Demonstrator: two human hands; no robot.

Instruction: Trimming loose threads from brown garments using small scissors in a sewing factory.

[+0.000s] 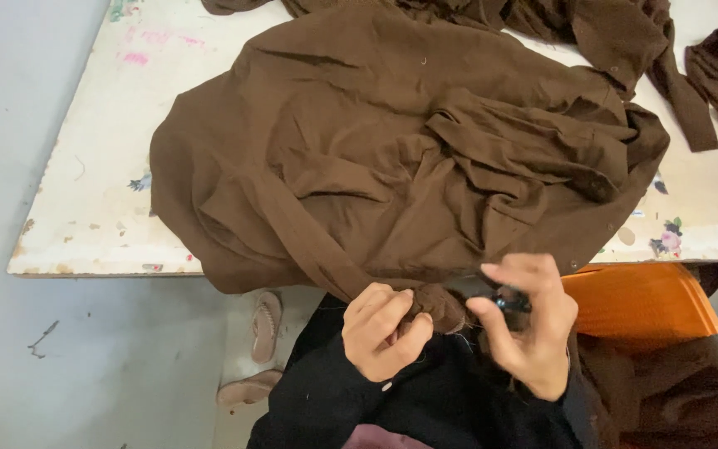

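Your left hand (386, 331) pinches a bunched fold of the one brown shirt (392, 150), which spreads over the white table (93, 208) and hangs off its near edge. Your right hand (529, 324), fingers curled, grips one small dark tool (510, 302), possibly a thread clipper. Two sandals (259, 349) lie on the floor below the near edge.
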